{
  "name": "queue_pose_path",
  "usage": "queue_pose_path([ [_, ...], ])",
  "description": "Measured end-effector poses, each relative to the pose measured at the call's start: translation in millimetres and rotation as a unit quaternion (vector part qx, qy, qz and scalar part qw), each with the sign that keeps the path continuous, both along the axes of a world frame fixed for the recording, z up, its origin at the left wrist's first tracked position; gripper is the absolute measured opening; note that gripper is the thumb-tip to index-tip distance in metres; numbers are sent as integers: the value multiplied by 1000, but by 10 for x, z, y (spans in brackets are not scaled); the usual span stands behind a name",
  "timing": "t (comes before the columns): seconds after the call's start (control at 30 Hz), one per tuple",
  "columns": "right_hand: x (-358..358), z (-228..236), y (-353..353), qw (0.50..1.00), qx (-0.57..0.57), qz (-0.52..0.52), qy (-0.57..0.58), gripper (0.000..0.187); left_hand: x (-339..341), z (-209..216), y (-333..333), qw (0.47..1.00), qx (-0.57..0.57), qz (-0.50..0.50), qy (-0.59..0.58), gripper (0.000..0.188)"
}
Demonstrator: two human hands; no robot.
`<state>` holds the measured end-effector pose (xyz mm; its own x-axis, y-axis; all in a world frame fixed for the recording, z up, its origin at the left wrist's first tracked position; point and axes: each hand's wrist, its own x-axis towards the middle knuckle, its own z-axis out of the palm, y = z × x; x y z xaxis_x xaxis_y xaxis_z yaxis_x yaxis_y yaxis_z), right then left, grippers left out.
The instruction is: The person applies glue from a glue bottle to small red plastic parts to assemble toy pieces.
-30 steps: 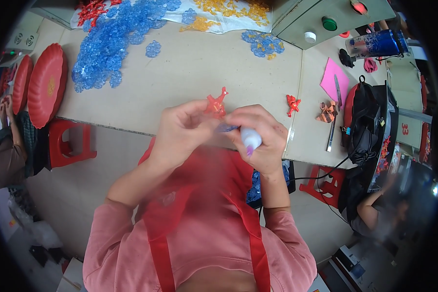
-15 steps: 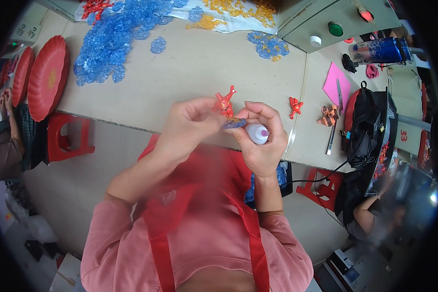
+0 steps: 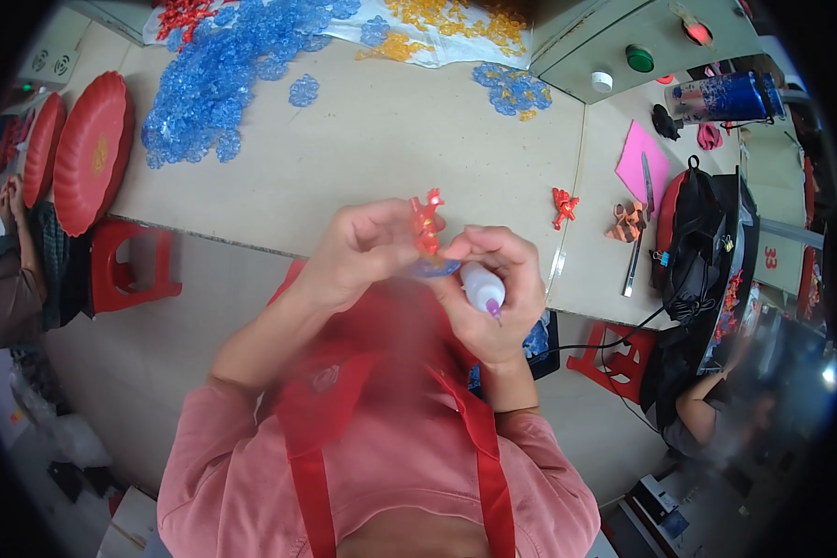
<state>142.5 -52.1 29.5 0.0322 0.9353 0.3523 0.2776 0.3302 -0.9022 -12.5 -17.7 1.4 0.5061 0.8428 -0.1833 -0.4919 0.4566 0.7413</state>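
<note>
My left hand (image 3: 367, 249) is closed on a small red figurine (image 3: 426, 221) with gold details, held upright just above the table's near edge. Under the figurine sits a translucent blue base (image 3: 434, 268), pressed against its feet between the fingertips of both hands. My right hand (image 3: 507, 293) wraps round a small white squeeze bottle (image 3: 482, 285) with a purple tip that points down toward me. The right thumb and forefinger also reach to the figurine's lower part. Fingers hide part of the figurine and base.
Blue translucent pieces (image 3: 200, 98) are heaped at the far left, yellow ones (image 3: 465, 23) at the back. Another red figurine (image 3: 564, 207) lies to the right, near tweezers (image 3: 633, 265) and a black bag (image 3: 696, 232). Red plates (image 3: 93, 153) stand left; a grey control box (image 3: 614, 46) is back right.
The figurine and base have come slightly nearer to me and the figurine stands straighter. My right hand has tipped the bottle so its purple tip points more downward.
</note>
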Motion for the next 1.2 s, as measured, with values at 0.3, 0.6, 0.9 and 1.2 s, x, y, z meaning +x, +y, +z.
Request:
queue_pose_path([
  [0.3,-95,47,30,995,92,28,-10,36,-134,-235,97,969,181,-51,-163,31],
  [0.6,-102,148,91,987,154,39,1,31,-10,-11,243,960,260,-6,-100,29],
  [0.9,-83,73,137,971,230,43,41,31,-42,29,318,951,296,-52,-64,33],
  [1.2,-33,45,140,973,231,12,-1,33,-2,20,292,954,297,-17,-29,34],
])
